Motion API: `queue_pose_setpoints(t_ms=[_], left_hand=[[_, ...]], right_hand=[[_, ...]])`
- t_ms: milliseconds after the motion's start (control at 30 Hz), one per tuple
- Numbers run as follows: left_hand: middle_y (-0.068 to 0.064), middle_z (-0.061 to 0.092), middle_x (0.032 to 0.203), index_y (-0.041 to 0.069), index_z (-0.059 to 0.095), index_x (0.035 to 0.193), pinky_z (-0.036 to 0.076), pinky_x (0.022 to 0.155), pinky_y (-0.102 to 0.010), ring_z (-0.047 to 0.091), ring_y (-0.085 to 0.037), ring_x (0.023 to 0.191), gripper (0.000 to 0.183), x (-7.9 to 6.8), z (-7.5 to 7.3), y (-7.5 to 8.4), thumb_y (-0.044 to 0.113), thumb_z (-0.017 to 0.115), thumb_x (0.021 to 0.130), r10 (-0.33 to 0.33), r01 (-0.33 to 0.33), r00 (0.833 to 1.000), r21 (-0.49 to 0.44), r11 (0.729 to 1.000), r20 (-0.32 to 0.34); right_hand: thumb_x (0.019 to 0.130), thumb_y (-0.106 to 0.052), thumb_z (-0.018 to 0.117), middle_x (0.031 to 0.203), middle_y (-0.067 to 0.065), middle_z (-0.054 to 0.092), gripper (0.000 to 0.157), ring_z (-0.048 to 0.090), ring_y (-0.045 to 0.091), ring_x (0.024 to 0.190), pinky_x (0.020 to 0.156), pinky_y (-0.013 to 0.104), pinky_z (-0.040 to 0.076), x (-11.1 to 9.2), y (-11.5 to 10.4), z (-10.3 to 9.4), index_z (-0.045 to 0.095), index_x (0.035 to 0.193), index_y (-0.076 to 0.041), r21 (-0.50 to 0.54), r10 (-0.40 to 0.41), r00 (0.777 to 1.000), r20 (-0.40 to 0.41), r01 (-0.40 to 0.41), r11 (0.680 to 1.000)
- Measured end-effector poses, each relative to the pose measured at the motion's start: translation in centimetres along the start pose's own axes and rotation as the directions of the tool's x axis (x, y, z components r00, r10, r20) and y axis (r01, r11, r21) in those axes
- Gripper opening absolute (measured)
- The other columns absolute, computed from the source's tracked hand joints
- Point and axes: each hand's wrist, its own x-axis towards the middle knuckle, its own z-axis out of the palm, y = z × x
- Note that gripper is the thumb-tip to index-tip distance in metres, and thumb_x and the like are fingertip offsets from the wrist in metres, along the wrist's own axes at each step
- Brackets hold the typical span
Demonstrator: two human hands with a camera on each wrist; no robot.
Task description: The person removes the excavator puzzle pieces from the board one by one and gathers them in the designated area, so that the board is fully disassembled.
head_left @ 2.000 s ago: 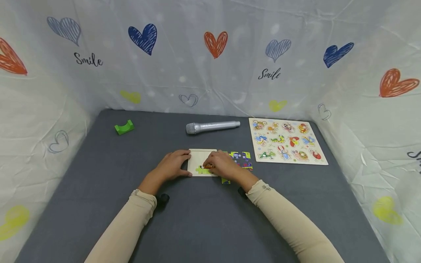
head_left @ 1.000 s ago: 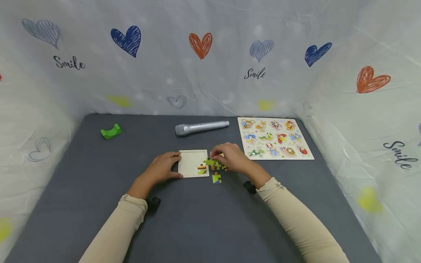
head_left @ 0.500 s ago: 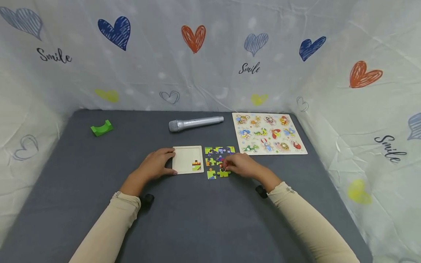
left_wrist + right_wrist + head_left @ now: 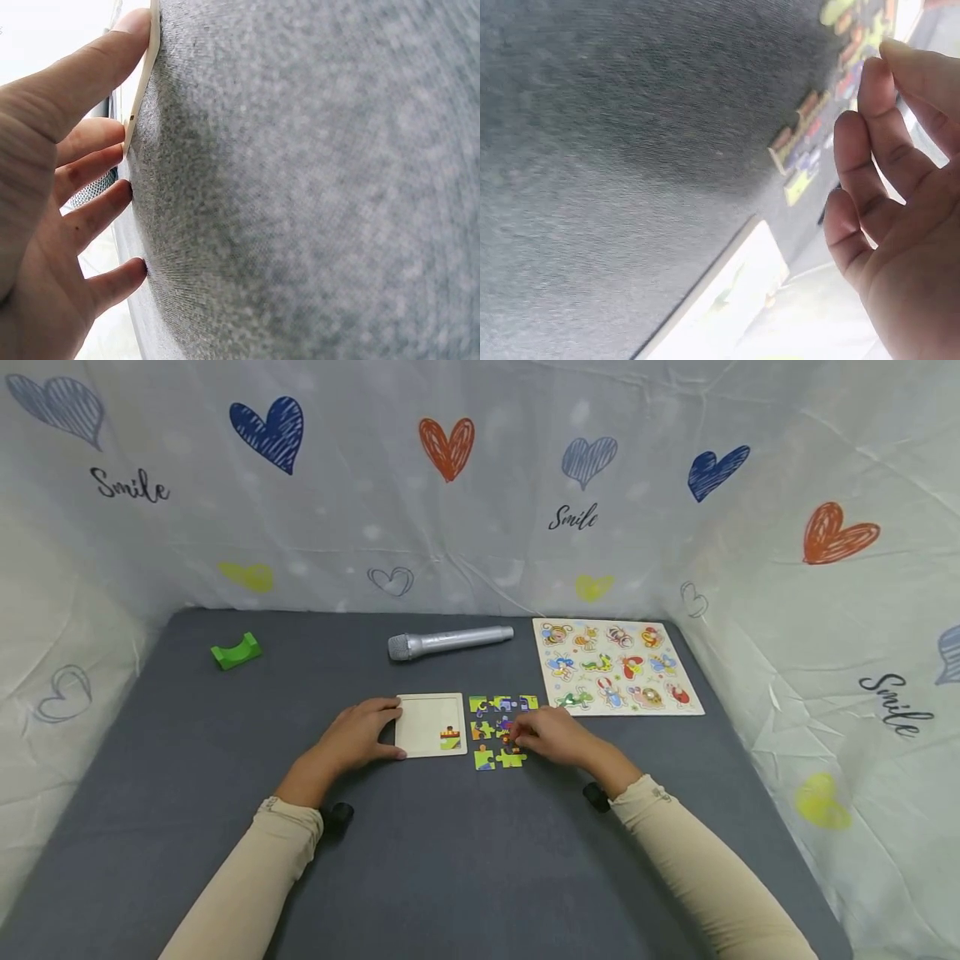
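In the head view, my left hand (image 4: 356, 737) holds the left edge of a shallow wooden puzzle tray (image 4: 416, 718), index finger near the far corner and thumb on the near one. The left wrist view has the thumb (image 4: 90, 71) lying on the tray's pale rim (image 4: 139, 97). One colourful jigsaw piece (image 4: 450, 739) sits in the tray's lower right corner. Right of the tray lie several jigsaw pieces (image 4: 483, 758) in rough rows. My right hand (image 4: 555, 735) pinches at an orange-red jigsaw piece (image 4: 513, 748) among them, thumb and index finger close together; its hand partly hides the group.
A silver microphone (image 4: 450, 642) lies beyond the tray. At the back right is an insect picture board (image 4: 618, 667). A green curved block (image 4: 236, 652) rests at the back left of the grey table (image 4: 465, 860). A heart-printed white curtain (image 4: 495, 543) surrounds the table.
My right hand has moved from the tray to the pieces on its right. A green piece from the tray now lies among them. My left hand stays on the tray; the head view has shifted.
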Motion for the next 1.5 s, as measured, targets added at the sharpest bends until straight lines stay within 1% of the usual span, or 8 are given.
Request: queue_pose_setpoints(t_ms=[133, 333, 500, 700, 900, 1100, 1367, 1500], left_hand=[[-0.014, 0.041, 0.15, 0.001, 0.051, 0.14, 0.03, 0.109, -0.061, 0.035, -0.034, 0.139, 0.077, 0.0, -0.2, -0.1, 0.043, 0.077, 0.081, 0.003, -0.003, 1.0, 0.009, 1.0, -0.005], [-0.014, 0.04, 0.151, 0.002, 0.05, 0.141, 0.029, 0.111, -0.06, 0.035, -0.033, 0.14, 0.078, 0.0, -0.3, 0.1, 0.043, 0.077, 0.081, -0.01, 0.01, 1.0, -0.001, 1.0, 0.007], [-0.014, 0.042, 0.15, 0.002, 0.052, 0.139, 0.031, 0.109, -0.06, 0.037, -0.033, 0.139, 0.076, -0.3, -0.3, 0.3, 0.044, 0.077, 0.081, -0.007, 0.007, 1.0, 0.013, 1.0, -0.001], [-0.012, 0.04, 0.151, 0.003, 0.051, 0.141, 0.029, 0.112, -0.059, 0.035, -0.031, 0.14, 0.076, -0.3, -0.2, 0.7, 0.044, 0.076, 0.082, -0.023, 0.023, 1.0, -0.002, 1.0, 0.017], [-0.011, 0.039, 0.153, 0.004, 0.05, 0.141, 0.027, 0.113, -0.058, 0.033, -0.03, 0.142, 0.076, -0.2, -0.1, 0.6, 0.044, 0.076, 0.082, -0.041, 0.041, 0.999, -0.012, 0.999, 0.024], [-0.011, 0.04, 0.152, 0.004, 0.051, 0.141, 0.028, 0.112, -0.059, 0.034, -0.03, 0.141, 0.076, -0.2, -0.1, 0.4, 0.043, 0.077, 0.081, -0.039, 0.039, 0.999, -0.012, 0.999, 0.015], [-0.012, 0.042, 0.15, 0.003, 0.052, 0.14, 0.028, 0.112, -0.059, 0.035, -0.031, 0.14, 0.076, -0.2, -0.1, 0.3, 0.043, 0.077, 0.081, -0.029, 0.029, 1.0, -0.003, 1.0, 0.01], [-0.012, 0.041, 0.151, 0.003, 0.052, 0.14, 0.028, 0.112, -0.059, 0.035, -0.031, 0.14, 0.076, -0.3, -0.1, 0.3, 0.043, 0.077, 0.081, -0.027, 0.027, 1.0, 0.0, 1.0, 0.013]], right_hand=[[0.095, -0.017, 0.063, 0.087, -0.006, 0.071, 0.012, 0.057, 0.004, 0.068, 0.069, 0.032, 0.046, 1.3, -1.0, -0.3, 0.072, 0.102, -0.013, 0.019, -0.016, 1.0, -0.019, 0.017, 1.0], [0.096, -0.019, 0.062, 0.085, -0.004, 0.07, 0.022, 0.056, 0.006, 0.067, 0.067, 0.03, 0.047, 3.7, -3.4, 0.7, 0.07, 0.114, -0.011, -0.048, -0.102, 0.995, 0.0, 0.102, 0.994], [0.095, -0.02, 0.063, 0.096, -0.001, 0.071, 0.026, 0.057, 0.011, 0.074, 0.073, 0.034, 0.047, 5.2, -5.0, 2.0, 0.07, 0.119, -0.012, -0.101, -0.127, 0.992, -0.007, 0.126, 0.987], [0.094, -0.019, 0.062, 0.096, -0.001, 0.069, 0.027, 0.055, 0.014, 0.078, 0.08, 0.037, 0.046, 5.9, -5.2, 2.6, 0.069, 0.12, -0.014, -0.131, -0.106, 0.994, 0.005, 0.106, 0.986], [0.095, -0.016, 0.06, 0.098, 0.001, 0.071, 0.025, 0.057, 0.016, 0.078, 0.084, 0.04, 0.047, 6.2, -5.4, 2.5, 0.07, 0.118, -0.013, -0.1, -0.114, 0.993, -0.004, 0.113, 0.988], [0.097, -0.018, 0.059, 0.098, 0.0, 0.069, 0.024, 0.059, 0.016, 0.085, 0.09, 0.039, 0.046, 6.2, -5.4, 2.1, 0.07, 0.118, -0.014, -0.085, -0.116, 0.993, -0.016, 0.114, 0.99], [0.096, -0.02, 0.061, 0.09, -0.004, 0.066, 0.013, 0.057, 0.013, 0.081, 0.075, 0.035, 0.045, 6.0, -5.5, 1.9, 0.071, 0.105, -0.017, -0.054, -0.133, 0.987, -0.091, 0.129, 0.99], [0.095, -0.022, 0.064, 0.09, -0.007, 0.069, 0.006, 0.06, 0.011, 0.084, 0.075, 0.035, 0.046, 5.8, -5.7, 2.0, 0.069, 0.096, -0.019, -0.039, -0.132, 0.984, -0.117, 0.129, 0.991]])
